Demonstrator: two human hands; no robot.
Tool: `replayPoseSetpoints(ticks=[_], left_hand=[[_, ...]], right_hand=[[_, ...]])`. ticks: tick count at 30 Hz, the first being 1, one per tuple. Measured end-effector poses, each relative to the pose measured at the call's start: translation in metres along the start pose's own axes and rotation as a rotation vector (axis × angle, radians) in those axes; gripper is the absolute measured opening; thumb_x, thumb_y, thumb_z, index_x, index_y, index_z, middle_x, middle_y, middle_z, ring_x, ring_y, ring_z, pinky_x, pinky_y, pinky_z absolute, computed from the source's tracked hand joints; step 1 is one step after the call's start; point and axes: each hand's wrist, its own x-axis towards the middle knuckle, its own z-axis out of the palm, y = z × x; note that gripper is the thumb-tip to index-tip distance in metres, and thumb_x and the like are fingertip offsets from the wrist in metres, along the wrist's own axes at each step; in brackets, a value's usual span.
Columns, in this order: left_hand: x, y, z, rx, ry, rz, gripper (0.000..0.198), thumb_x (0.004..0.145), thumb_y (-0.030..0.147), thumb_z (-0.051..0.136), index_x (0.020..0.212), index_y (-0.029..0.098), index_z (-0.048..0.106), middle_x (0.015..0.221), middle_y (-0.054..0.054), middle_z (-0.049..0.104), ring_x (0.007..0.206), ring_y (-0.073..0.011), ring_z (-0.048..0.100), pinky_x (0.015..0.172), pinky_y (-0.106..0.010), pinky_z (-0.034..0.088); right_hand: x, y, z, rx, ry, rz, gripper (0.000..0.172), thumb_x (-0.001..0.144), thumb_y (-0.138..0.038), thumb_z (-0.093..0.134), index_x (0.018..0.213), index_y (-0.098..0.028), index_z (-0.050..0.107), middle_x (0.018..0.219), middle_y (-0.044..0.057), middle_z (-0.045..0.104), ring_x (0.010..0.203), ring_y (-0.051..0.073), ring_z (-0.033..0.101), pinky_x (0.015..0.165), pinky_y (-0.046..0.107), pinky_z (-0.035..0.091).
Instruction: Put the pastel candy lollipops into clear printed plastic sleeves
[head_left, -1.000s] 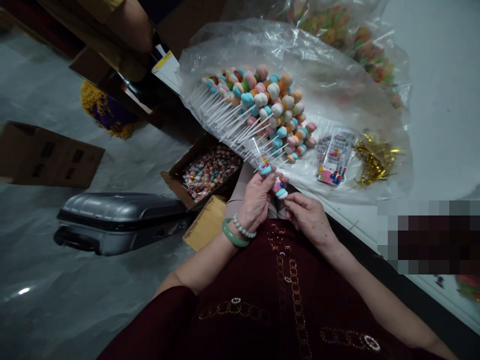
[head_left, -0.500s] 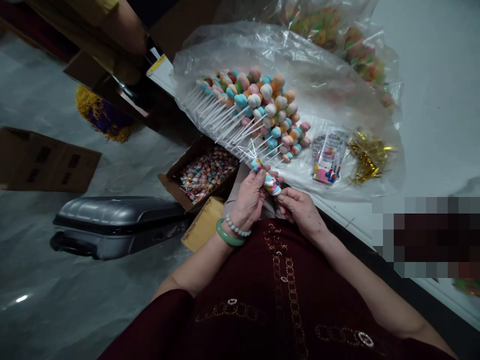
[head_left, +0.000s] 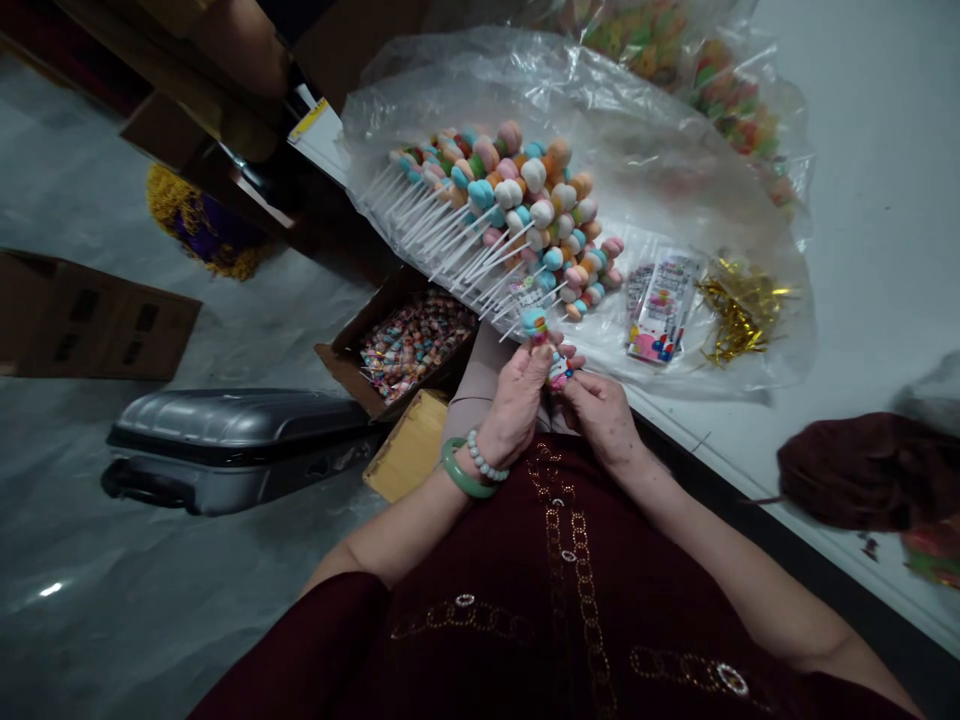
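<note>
My left hand (head_left: 517, 395) is closed around a marshmallow skewer (head_left: 535, 321) in a clear printed wrapper. The wrapper's loose top points up toward the table. Fingers of my right hand (head_left: 601, 412) pinch the lower end of the same skewer; the stick there is hidden by my fingers. Just beyond lies a heap of bare marshmallow skewers (head_left: 517, 190), white sticks toward me, on a clear plastic sheet (head_left: 637, 130). To the right of the heap are a stack of printed wrappers (head_left: 660, 310) and a bundle of gold twist ties (head_left: 742, 310).
Left of my knees, an open cardboard box (head_left: 345, 375) holds many wrapped sweets, beside a yellow box (head_left: 405, 450). A grey suitcase (head_left: 240, 430) lies on the floor. A dark cloth bundle (head_left: 862, 470) rests on the table at right. Another person's arm (head_left: 244, 50) shows at upper left.
Both hands are closer together. My left hand has moved right with the wrapped skewer, whose wrapper top now stands more upright. My right fingers have curled in around its lower end.
</note>
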Motion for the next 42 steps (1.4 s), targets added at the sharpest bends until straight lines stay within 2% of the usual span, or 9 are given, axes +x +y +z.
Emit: replayPoseSetpoints(ticks=[4,12,18,21,24,27,34,37,42], left_hand=[[0.003,-0.005,-0.001,0.008,-0.012,-0.019,0.035,0.074,0.041,0.077,0.096,0.015,0.065,0.095,-0.008,0.071,0.101,-0.0195,0.066,0.089,-0.03,0.051],[0.014,0.008,-0.011,-0.035,0.044,0.014,0.034,0.078,0.041,0.074,0.097,0.016,0.062,0.095,-0.006,0.07,0.094,-0.0177,0.068,0.083,-0.029,0.052],[0.004,-0.006,-0.006,0.058,-0.015,-0.008,0.035,0.073,0.044,0.077,0.09,0.018,0.061,0.067,0.003,0.06,0.048,-0.0056,0.05,0.047,-0.019,0.042],[0.003,-0.005,-0.01,0.112,-0.012,-0.052,0.036,0.072,0.046,0.077,0.081,0.016,0.061,0.059,0.004,0.056,0.045,-0.0057,0.047,0.045,-0.019,0.04],[0.005,-0.001,-0.017,0.217,0.071,-0.01,0.035,0.067,0.042,0.081,0.071,0.013,0.062,0.059,0.001,0.06,0.052,-0.007,0.053,0.052,-0.02,0.043],[0.004,0.0,-0.02,0.311,0.045,0.013,0.033,0.066,0.039,0.082,0.064,0.013,0.062,0.056,0.0,0.06,0.051,-0.0079,0.054,0.054,-0.021,0.043],[0.0,0.004,-0.012,0.261,-0.116,-0.066,0.032,0.066,0.04,0.082,0.072,0.013,0.066,0.061,0.0,0.063,0.057,-0.0096,0.057,0.059,-0.023,0.046],[0.001,0.01,-0.01,0.115,-0.081,-0.15,0.035,0.064,0.037,0.084,0.083,0.011,0.07,0.075,-0.002,0.067,0.068,-0.01,0.06,0.068,-0.023,0.05],[0.008,0.008,-0.005,-0.047,0.106,-0.11,0.02,0.069,0.022,0.08,0.072,0.009,0.066,0.069,-0.003,0.065,0.063,-0.0073,0.058,0.067,-0.018,0.049]], right_hand=[[0.002,0.0,0.001,0.077,0.116,0.023,0.041,0.076,-0.047,0.066,0.052,-0.02,0.046,0.042,-0.007,0.037,0.04,0.007,0.029,0.04,0.023,0.021],[-0.006,-0.001,-0.009,0.062,-0.063,0.062,0.018,0.074,-0.036,0.064,0.076,-0.019,0.063,0.054,-0.005,0.053,0.043,0.007,0.041,0.041,0.021,0.032],[0.001,-0.012,0.011,0.083,-0.013,-0.039,0.017,0.077,-0.034,0.059,0.069,-0.019,0.057,0.054,-0.005,0.052,0.04,0.006,0.042,0.039,0.021,0.034],[0.001,-0.012,0.007,0.045,-0.014,-0.091,0.018,0.081,-0.035,0.058,0.073,-0.019,0.059,0.057,-0.005,0.052,0.041,0.006,0.043,0.04,0.021,0.035],[-0.002,-0.005,-0.003,-0.02,-0.018,-0.114,0.015,0.082,-0.033,0.059,0.088,-0.02,0.062,0.062,-0.005,0.056,0.045,0.008,0.048,0.045,0.022,0.04],[-0.003,0.001,-0.009,-0.042,0.015,-0.137,0.032,0.083,-0.028,0.057,0.115,-0.023,0.057,0.064,-0.006,0.058,0.047,0.01,0.053,0.048,0.024,0.045],[-0.006,0.001,-0.009,-0.398,0.141,-0.484,0.02,0.091,-0.023,0.048,0.096,-0.022,0.067,0.072,0.0,0.067,0.054,0.013,0.058,0.058,0.027,0.048],[-0.007,0.004,-0.009,-0.512,0.162,-0.659,0.023,0.092,-0.018,0.046,0.098,-0.023,0.067,0.081,0.002,0.07,0.06,0.013,0.061,0.062,0.026,0.049],[-0.016,0.0,-0.001,-0.883,0.219,-0.875,0.02,0.095,-0.02,0.048,0.107,-0.019,0.064,0.098,0.008,0.072,0.087,0.02,0.064,0.078,0.032,0.051]])
